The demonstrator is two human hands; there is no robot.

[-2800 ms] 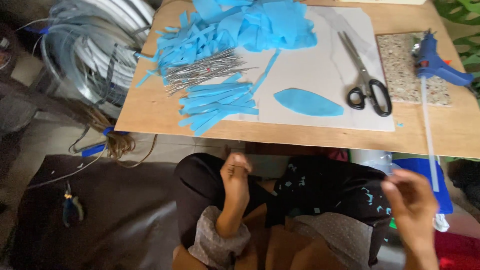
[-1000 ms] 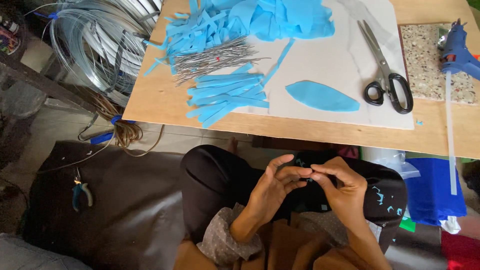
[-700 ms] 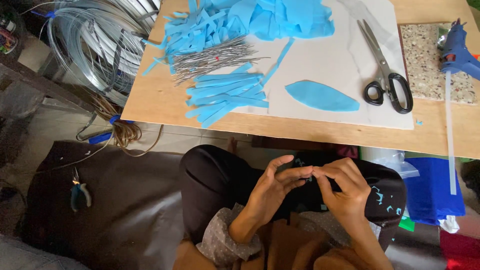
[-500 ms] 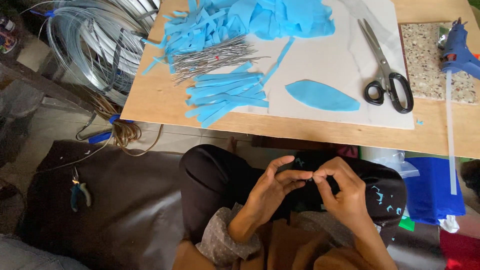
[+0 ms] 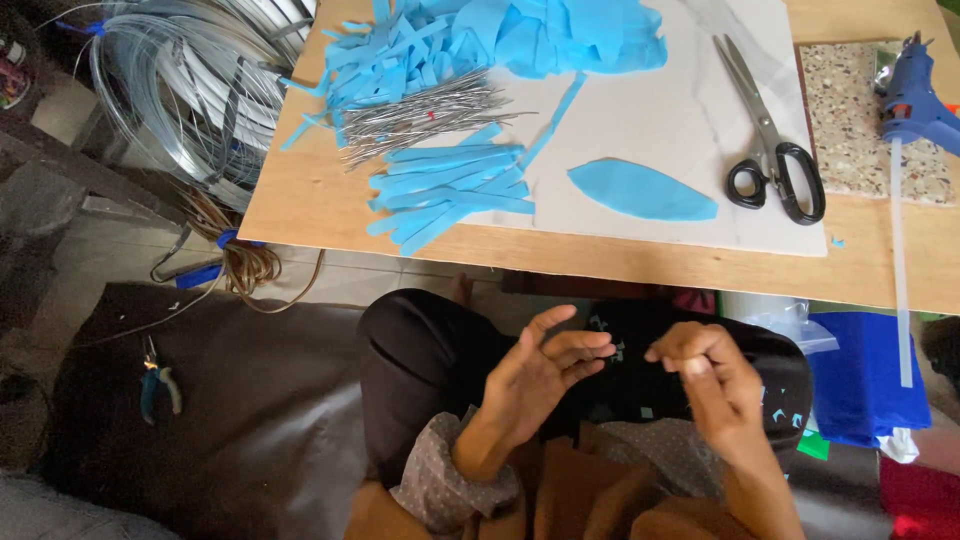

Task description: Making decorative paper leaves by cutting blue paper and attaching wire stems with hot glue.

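Low against the floor, a wooden board (image 5: 330, 215) is seen ahead of the hands, with a white sheet (image 5: 640, 120) laid over it as a work surface. Beyond the left hand (image 5: 540, 375), blue foam strips (image 5: 450, 190) are stacked beside a bundle of cut wire pieces (image 5: 420, 115), probably sorted that way for easy picking. A single blue leaf-shaped piece (image 5: 640, 190) is set apart ahead of the right hand (image 5: 705, 375), and black-handled scissors (image 5: 770, 150) lie just past it. A blue glue gun (image 5: 915, 95) is rested on a speckled stone tile (image 5: 850, 120), likely so that heat is kept off the wood. Coiled wire (image 5: 170, 90) and small pliers (image 5: 158, 385) are found far to the left, on the floor side.

Over the lap, the left hand is held open with fingers spread and nothing in it. The right hand is loosely curled, its fingertips pinched together; whether anything tiny is held between them cannot be told. Small blue scraps (image 5: 775, 410) are scattered on the dark trousers beside it.

Half a second ago the two hands were joined at the fingertips; now they are parted, with a clear gap between them.
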